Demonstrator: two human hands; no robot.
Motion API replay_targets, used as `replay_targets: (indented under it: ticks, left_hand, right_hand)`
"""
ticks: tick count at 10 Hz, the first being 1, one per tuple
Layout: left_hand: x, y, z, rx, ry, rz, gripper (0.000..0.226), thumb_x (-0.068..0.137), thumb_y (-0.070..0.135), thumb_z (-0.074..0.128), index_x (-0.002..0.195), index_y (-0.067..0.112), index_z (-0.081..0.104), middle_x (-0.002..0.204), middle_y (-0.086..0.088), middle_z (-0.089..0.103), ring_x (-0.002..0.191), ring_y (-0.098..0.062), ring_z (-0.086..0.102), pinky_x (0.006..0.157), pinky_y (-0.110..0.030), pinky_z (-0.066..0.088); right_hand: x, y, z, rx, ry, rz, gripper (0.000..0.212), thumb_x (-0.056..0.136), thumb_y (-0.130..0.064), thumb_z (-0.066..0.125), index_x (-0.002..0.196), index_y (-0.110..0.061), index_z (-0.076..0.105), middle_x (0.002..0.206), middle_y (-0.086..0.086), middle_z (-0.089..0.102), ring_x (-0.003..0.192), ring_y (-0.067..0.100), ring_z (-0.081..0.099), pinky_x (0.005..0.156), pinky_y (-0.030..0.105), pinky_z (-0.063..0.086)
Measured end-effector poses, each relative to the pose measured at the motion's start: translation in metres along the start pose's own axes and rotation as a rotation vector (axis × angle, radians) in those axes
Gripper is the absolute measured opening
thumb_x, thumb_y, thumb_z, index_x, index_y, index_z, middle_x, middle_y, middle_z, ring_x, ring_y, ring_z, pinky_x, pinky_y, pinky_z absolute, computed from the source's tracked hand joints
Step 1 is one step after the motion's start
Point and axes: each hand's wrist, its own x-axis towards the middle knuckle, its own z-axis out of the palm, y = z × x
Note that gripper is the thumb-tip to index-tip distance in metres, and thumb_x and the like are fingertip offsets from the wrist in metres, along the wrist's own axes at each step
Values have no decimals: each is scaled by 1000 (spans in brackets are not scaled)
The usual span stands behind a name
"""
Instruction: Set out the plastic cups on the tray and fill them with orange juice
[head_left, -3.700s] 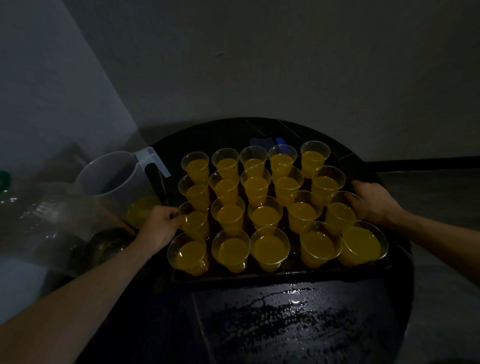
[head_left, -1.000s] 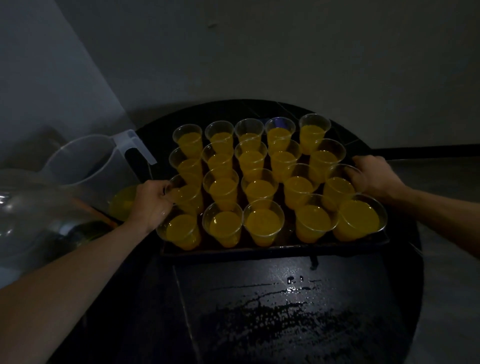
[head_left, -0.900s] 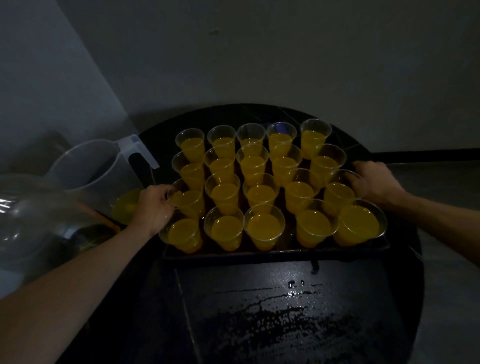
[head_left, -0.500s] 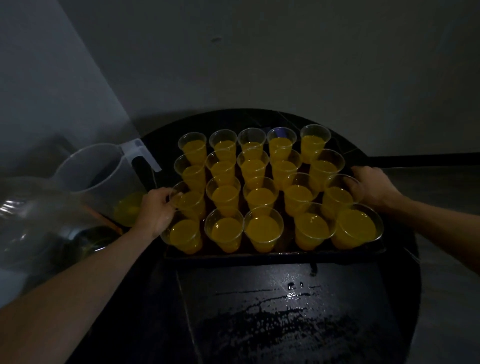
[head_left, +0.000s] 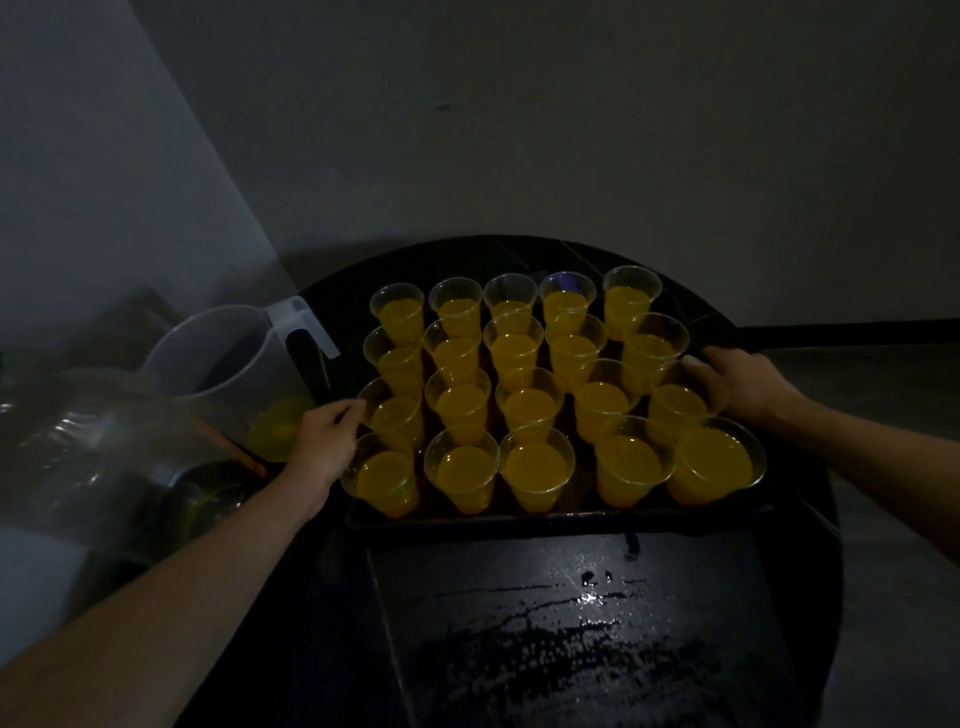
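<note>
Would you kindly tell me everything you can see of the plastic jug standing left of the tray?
The jug is translucent whitish plastic with a wide open mouth and no lid on it. Its white handle sits at the rim, facing the tray. It stands upright, with a little orange juice at its bottom. A clear crumpled plastic item overlaps its lower left side. The left hand is just in front of its base; contact cannot be judged.
</note>
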Motion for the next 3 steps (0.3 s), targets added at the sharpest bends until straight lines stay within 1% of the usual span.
replay_targets:
  ticks: [1, 2, 3]
  left_hand:
    - [-11, 1, -3, -81, -10, -119, 33, 108, 36, 44, 98, 22, 72, 100, -7, 75, 101, -25, 69, 93, -44, 53]
    - [-20, 6, -6, -121, -43, -133, 43, 110, 41, 37, 108, 18, 74, 99, -4, 78, 102, -21, 70, 101, -46, 49]
    - [-30, 14, -11, -190, -71, -184, 53, 111, 43, 28, 115, 13, 71, 105, -9, 77, 105, -24, 70, 101, -44, 49]
  right_hand:
    - [-5, -5, -2, -2, -9, 49, 45, 105, -45, 33, 99, -8, 60, 89, 11, 65, 77, 17, 60, 66, 31, 42]
    - [-11, -12, -7, -53, -34, 123, 47, 105, -50, 29, 115, -13, 56, 98, 9, 62, 77, 22, 61, 62, 34, 51]
    - [-22, -22, -19, 19, -69, 238, 48, 105, -49, 28, 134, -17, 48, 114, 15, 60, 80, 30, 65, 52, 33, 53]
